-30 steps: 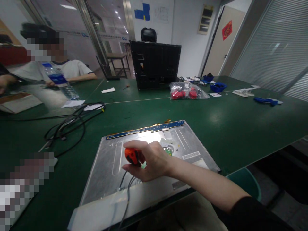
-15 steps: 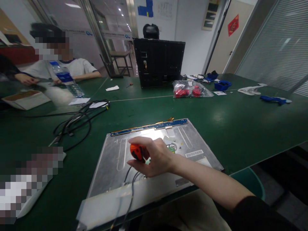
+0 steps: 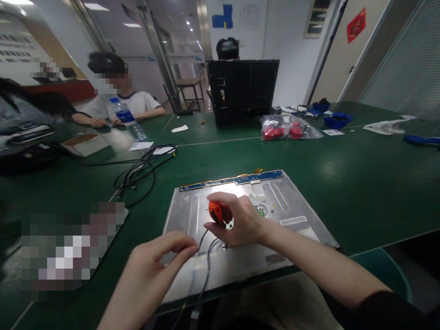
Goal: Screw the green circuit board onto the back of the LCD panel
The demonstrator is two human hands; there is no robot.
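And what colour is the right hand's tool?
The tool is orange and black; see the head view.

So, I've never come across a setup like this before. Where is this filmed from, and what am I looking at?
There's no machine here, just a person's two bare hands, seen from one camera worn on the head and looking forward and down.

The right hand holds an orange-and-black handle, probably a screwdriver's, over a metal-backed panel. The left hand has its thumb and finger pinched together at a thin grey cable; whether they grip it is unclear.

A narrow blue circuit board runs along the panel's far edge. Farther across the green table are a water bottle, a black-backed screen and a clear bag with red things inside. Another person sits beyond the bottle.
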